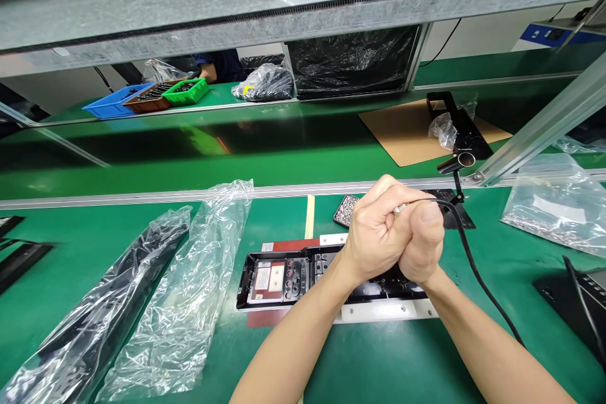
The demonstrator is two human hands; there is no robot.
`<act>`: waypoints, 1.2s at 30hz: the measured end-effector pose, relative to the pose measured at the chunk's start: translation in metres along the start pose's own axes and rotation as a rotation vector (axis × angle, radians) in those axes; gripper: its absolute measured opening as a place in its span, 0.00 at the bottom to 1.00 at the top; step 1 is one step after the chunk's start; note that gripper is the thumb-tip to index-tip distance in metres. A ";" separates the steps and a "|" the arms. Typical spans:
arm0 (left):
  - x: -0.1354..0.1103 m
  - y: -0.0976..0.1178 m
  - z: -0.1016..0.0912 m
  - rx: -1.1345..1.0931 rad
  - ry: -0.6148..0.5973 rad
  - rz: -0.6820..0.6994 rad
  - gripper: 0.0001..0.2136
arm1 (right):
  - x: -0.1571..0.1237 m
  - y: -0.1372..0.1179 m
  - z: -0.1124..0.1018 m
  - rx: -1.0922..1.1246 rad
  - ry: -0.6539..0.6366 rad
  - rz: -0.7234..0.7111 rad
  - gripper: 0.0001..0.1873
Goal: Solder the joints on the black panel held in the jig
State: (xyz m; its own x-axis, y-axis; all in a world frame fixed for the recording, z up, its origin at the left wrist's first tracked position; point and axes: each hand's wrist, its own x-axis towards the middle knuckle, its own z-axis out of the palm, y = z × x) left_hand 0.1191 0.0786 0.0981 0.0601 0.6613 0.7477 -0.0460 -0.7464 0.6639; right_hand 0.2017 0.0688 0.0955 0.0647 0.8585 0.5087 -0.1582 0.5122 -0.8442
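Note:
Over a long black plastic housing (303, 252), my left hand (376, 227) and my right hand (423, 240) are pressed together, both with curled fingers. A black cable (466, 246) runs out from between them, over the top of my right hand and down to the right. A small pale piece (400, 207) shows at the cable's end by my left fingers. Both fists are closed on the cable, and the part inside them is hidden. The housing lies flat on a fixture with white blocks (374, 311), its middle partly covered by my hands.
A small tray of screws (346, 209) stands behind the housing. Plastic-wrapped black parts (113, 303) and a clear bag (189, 290) lie left. A cup-shaped holder (457, 164) and a bag of small parts (558, 208) are right. A metal shelf (303, 16) hangs overhead.

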 end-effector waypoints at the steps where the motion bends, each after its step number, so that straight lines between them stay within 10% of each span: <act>1: 0.000 0.000 0.000 -0.003 0.000 0.002 0.13 | 0.000 0.000 0.000 0.001 0.002 0.000 0.30; 36: -0.001 0.000 0.001 -0.059 0.027 -0.001 0.09 | -0.001 0.003 0.000 0.041 -0.024 0.039 0.31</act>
State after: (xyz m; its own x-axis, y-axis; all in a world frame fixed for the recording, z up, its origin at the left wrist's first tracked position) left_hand 0.1204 0.0779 0.0968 0.0336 0.6647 0.7464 -0.1051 -0.7403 0.6640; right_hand 0.2016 0.0694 0.0927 0.0345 0.8767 0.4798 -0.2008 0.4764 -0.8560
